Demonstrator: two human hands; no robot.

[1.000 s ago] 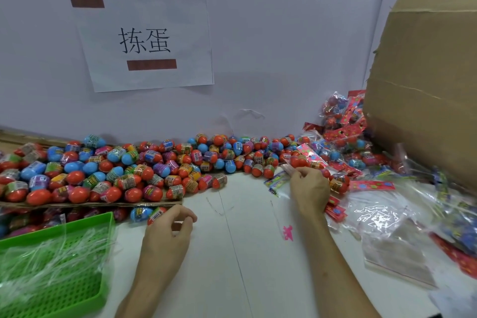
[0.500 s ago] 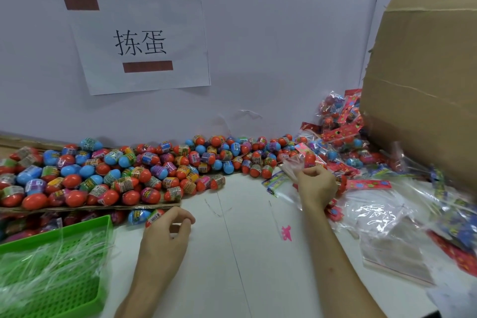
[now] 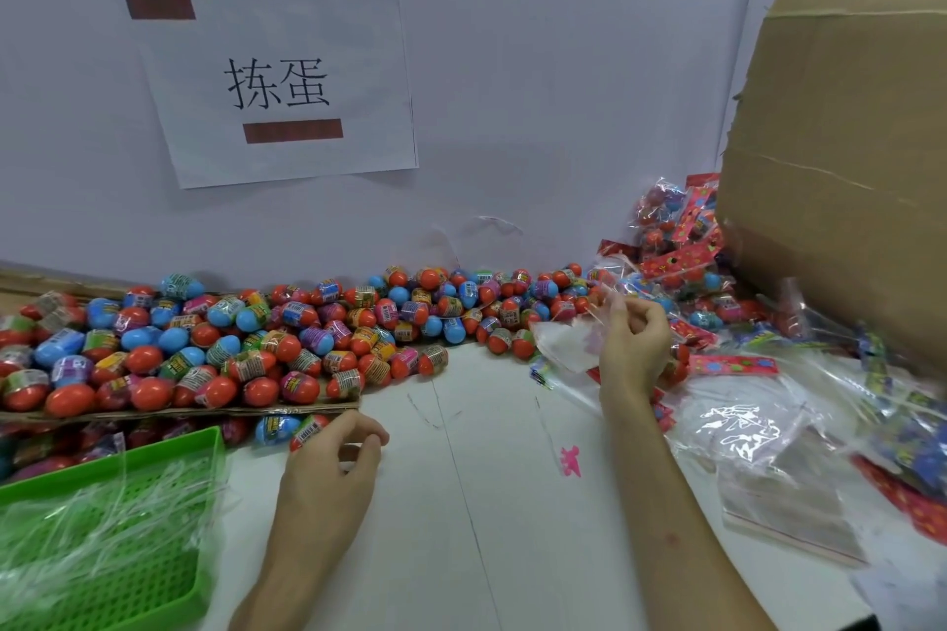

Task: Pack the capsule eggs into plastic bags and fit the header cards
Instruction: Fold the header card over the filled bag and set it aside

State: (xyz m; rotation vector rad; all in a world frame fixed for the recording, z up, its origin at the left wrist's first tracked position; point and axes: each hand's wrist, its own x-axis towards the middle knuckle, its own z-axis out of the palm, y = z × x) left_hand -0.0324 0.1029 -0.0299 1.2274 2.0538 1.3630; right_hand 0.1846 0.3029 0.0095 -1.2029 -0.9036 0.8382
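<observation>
A heap of red, blue and purple capsule eggs (image 3: 266, 348) lies along the wall, partly on a flat cardboard sheet (image 3: 179, 411). My left hand (image 3: 333, 471) rests on the white table with its fingers curled in. Its fingertips are next to a loose egg (image 3: 307, 427), and I see nothing inside the hand. My right hand (image 3: 633, 343) is raised beside the eggs and pinches a clear plastic bag (image 3: 563, 343) at its top edge. Red header cards (image 3: 733, 365) lie just right of it.
Packed bags with header cards (image 3: 676, 246) pile up against a big cardboard box (image 3: 845, 169) at the right. Loose clear bags (image 3: 738, 430) spread over the right of the table. A green basket (image 3: 169, 456) with plastic strips stands at the front left. A paper sign (image 3: 276, 87) hangs on the wall.
My right hand has lifted off the table with the clear bag and turned its fingers upward. My left hand has stayed in place.
</observation>
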